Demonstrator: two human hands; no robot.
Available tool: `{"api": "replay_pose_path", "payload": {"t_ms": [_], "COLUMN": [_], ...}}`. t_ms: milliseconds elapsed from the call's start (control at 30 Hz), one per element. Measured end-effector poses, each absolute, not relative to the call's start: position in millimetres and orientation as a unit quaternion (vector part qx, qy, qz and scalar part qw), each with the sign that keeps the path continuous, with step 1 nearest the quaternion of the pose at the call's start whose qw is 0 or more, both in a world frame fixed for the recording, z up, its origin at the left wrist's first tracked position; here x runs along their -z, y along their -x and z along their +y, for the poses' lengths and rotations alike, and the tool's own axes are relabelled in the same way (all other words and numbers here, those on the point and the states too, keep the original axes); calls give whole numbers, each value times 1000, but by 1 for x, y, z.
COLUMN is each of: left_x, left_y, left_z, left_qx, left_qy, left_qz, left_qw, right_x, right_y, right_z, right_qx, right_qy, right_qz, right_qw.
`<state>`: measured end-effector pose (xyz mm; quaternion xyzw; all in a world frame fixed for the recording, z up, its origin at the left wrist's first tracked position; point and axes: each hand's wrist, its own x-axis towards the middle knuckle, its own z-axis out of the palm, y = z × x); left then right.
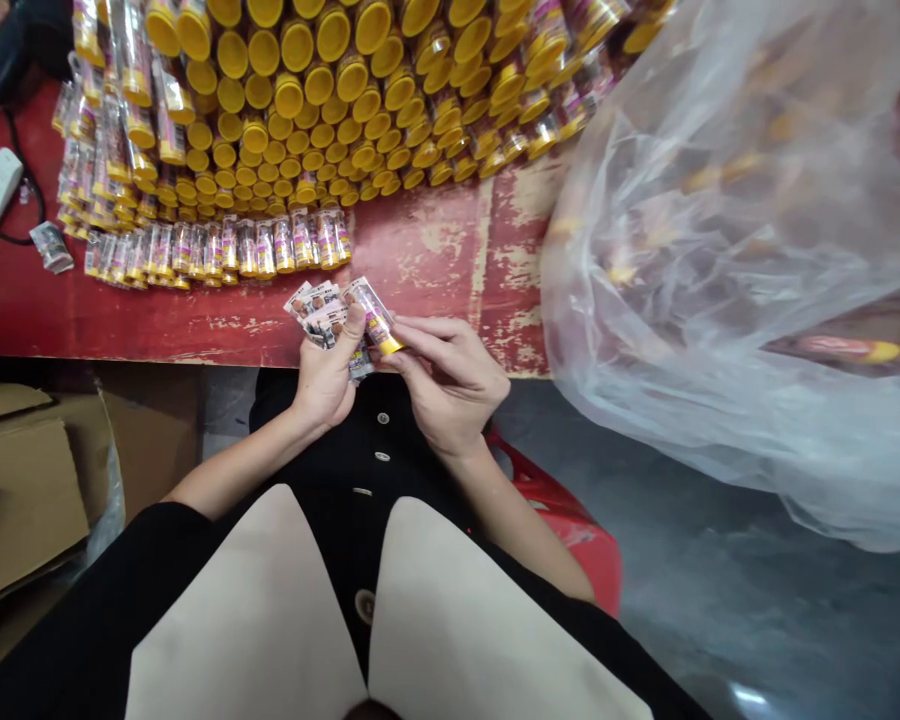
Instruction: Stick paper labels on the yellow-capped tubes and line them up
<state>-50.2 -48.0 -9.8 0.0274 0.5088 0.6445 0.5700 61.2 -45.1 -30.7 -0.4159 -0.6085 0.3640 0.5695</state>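
Near the front edge of the worn red table (pixel 435 250), my left hand (pixel 328 375) is closed round a fanned bunch of small printed packets (pixel 316 308). My right hand (pixel 450 380) pinches the yellow-capped end of a small clear tube (pixel 373 315) with a purple and white label. The tube is tilted, its capped end toward me, and its upper part lies against my left thumb. Just beyond my hands, a row of similar tubes (pixel 262 245) lines the near side of a large stack of yellow-capped tubes (pixel 330 90).
A big translucent plastic bag (pixel 720 280) with yellow-capped items bulges over the table's right end. Cardboard boxes (pixel 22 480) stand at the lower left, a red stool (pixel 570 530) at the lower right. A white device (pixel 0 188) and a black cable lie at the far left.
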Motion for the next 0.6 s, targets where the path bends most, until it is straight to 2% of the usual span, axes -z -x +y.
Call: {"api": "replay_pose_path", "payload": {"t_ms": [300,600], "left_x": [10,10], "left_y": [60,79], "left_z": [-48,-42], "left_qx": [-664,-693], "left_qy": [5,-48], "left_qz": [505,515], "left_qw": [551,501], "right_x": [32,34], "right_y": [-36,-27], "right_z": [-42,-32], "right_qx": [-358,-320], "right_qy": [454,397], "right_qz": [-566,-654], "right_qw": [587,559]}}
